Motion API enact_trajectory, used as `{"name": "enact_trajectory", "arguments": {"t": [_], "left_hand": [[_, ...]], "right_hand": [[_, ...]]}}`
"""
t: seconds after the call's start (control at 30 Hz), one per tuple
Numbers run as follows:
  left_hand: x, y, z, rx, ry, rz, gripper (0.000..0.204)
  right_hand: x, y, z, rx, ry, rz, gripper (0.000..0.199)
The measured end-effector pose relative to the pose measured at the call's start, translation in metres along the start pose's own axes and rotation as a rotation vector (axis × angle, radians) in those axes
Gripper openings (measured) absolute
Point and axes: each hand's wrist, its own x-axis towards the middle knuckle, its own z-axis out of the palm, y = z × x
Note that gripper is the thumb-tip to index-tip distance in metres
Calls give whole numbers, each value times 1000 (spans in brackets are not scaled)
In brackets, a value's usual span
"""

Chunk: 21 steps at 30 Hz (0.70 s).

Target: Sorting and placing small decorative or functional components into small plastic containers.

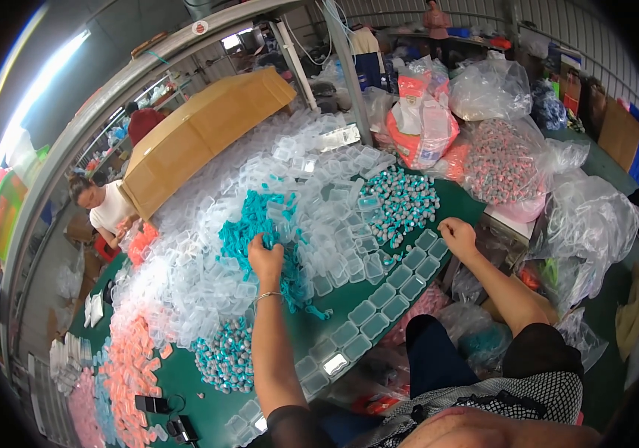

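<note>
Our left hand [265, 259] is curled down into the heap of teal cords [254, 224] in the middle of the green counter [338, 299], fingers bunched on a clump of them; the heap spreads away from the hand toward the far left, with a few strands trailing near-right past the wrist. Our right hand [457, 236] rests at the far-right end of the row of clear plastic boxes [379, 302], fingers pressed together, though we cannot tell whether it pinches anything. That row runs along the near counter edge from near-left to far-right, so the right hand is the nearer one to it. A pile of teal-and-silver pieces [401, 200] lies between the hands, just beyond the row.
</note>
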Motion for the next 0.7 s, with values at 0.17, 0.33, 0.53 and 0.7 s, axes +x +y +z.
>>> {"name": "enact_trajectory", "arguments": {"t": [0.17, 0.33, 0.53, 0.7], "left_hand": [[17, 10, -26, -491, 33, -293, 35], [19, 27, -46, -1189, 151, -541, 31], [12, 26, -65, -1303, 77, -695, 33], [-2, 27, -83, -1504, 38, -780, 33]], "right_hand": [[-1, 4, 1, 6, 15, -9, 10], [-2, 5, 1, -2, 17, -27, 10], [-3, 10, 0, 33, -2, -4, 10], [-3, 11, 3, 48, 11, -34, 10]]}}
